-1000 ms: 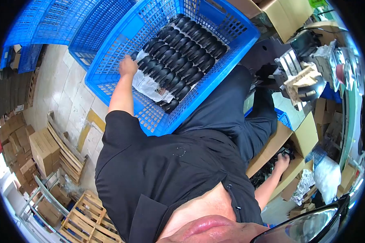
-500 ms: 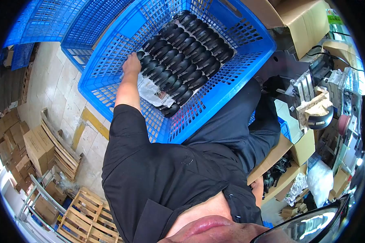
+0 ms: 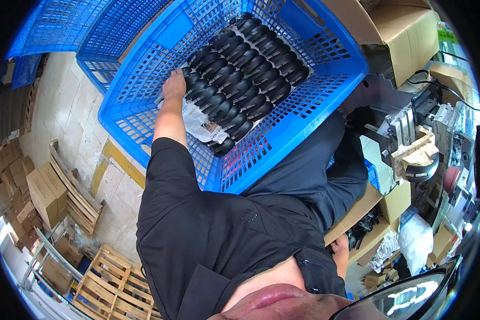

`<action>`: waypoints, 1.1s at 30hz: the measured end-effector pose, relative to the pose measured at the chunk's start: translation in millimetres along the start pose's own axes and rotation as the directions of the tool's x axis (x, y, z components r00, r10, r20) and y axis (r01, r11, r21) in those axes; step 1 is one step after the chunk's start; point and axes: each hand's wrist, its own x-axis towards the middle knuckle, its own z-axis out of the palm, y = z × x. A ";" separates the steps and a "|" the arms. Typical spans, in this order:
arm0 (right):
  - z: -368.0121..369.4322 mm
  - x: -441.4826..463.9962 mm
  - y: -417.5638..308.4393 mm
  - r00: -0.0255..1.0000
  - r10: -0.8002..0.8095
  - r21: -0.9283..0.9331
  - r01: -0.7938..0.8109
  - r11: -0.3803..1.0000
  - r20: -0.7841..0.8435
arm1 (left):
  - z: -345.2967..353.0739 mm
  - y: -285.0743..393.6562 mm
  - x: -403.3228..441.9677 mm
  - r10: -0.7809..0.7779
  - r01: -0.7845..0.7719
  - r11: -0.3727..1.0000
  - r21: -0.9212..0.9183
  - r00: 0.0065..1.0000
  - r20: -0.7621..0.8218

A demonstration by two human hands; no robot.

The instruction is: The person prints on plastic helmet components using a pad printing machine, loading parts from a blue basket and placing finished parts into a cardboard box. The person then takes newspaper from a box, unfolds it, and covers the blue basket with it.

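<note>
My left hand (image 3: 174, 86) is inside a large blue plastic basket (image 3: 313, 114), at the near left end of the packed rows. Its fingers are closed on a black curved part (image 3: 186, 71), which they partly cover. Several similar glossy black curved parts (image 3: 234, 77) lie close together in slanting rows beside it. A sheet of printed paper (image 3: 201, 121) lies under and beside the nearest row. Low on my right side, my right hand (image 3: 340, 245) reaches into an open cardboard box (image 3: 361, 210) of small black pieces (image 3: 365, 226). The box and pieces partly hide its fingers.
Another blue basket (image 3: 98, 50) stands behind on the left. Wooden pallets (image 3: 109, 282) and stacked cartons (image 3: 45, 192) stand on the tiled floor. At right are an open carton (image 3: 410, 40), metal equipment with a wooden block (image 3: 415, 152), and a white plastic bag (image 3: 416, 237).
The view has shifted slightly. My left hand stays at the same end of the rows. More of my right hand shows at the cardboard box.
</note>
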 end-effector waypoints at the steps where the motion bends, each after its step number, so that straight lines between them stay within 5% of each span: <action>1: -0.3 -2.0 -2.2 1.000 -0.009 0.009 0.009 1.000 0.002 | 2.4 0.2 -0.1 0.008 -0.008 1.000 -0.003 1.000 -0.012; 10: 3.4 -17.6 -9.7 0.977 -0.149 0.071 0.161 0.984 -0.151 | 39.0 14.5 -29.1 -0.118 0.103 0.991 -0.091 0.976 -0.184; 14: -13.3 4.9 -5.9 0.976 0.091 0.028 -0.098 0.995 0.199 | 52.5 37.9 -66.3 -0.043 -0.014 0.989 -0.148 0.926 -0.374; 17: -17.2 26.1 6.0 0.931 0.143 -0.008 -0.149 0.989 0.336 | 52.6 61.6 -91.8 -0.062 -0.041 0.948 -0.316 0.948 -0.312; 22: -5.8 8.8 11.3 0.930 -0.066 0.200 -0.008 0.980 0.361 | 62.2 81.0 -109.2 -0.027 -0.135 0.861 -0.490 0.950 -0.310; 24: -11.4 -1.2 18.0 0.895 -0.246 0.226 0.169 0.959 0.373 | 59.8 89.7 -116.3 0.022 -0.157 0.869 -0.469 0.959 -0.282; 29: -20.6 17.4 28.0 0.822 -0.321 0.599 -0.030 0.801 0.470 | 39.8 115.7 -118.1 0.083 -0.221 0.870 -0.440 0.947 -0.311; 30: -4.9 -10.7 17.6 0.896 -0.294 0.676 -0.010 0.737 0.334 | 27.6 126.6 -119.6 0.075 -0.215 0.871 -0.441 0.946 -0.314; 33: -7.7 27.8 27.7 0.886 -0.379 0.713 0.084 0.696 0.266 | -4.6 168.9 -111.4 0.150 -0.382 0.737 -0.558 0.897 -0.416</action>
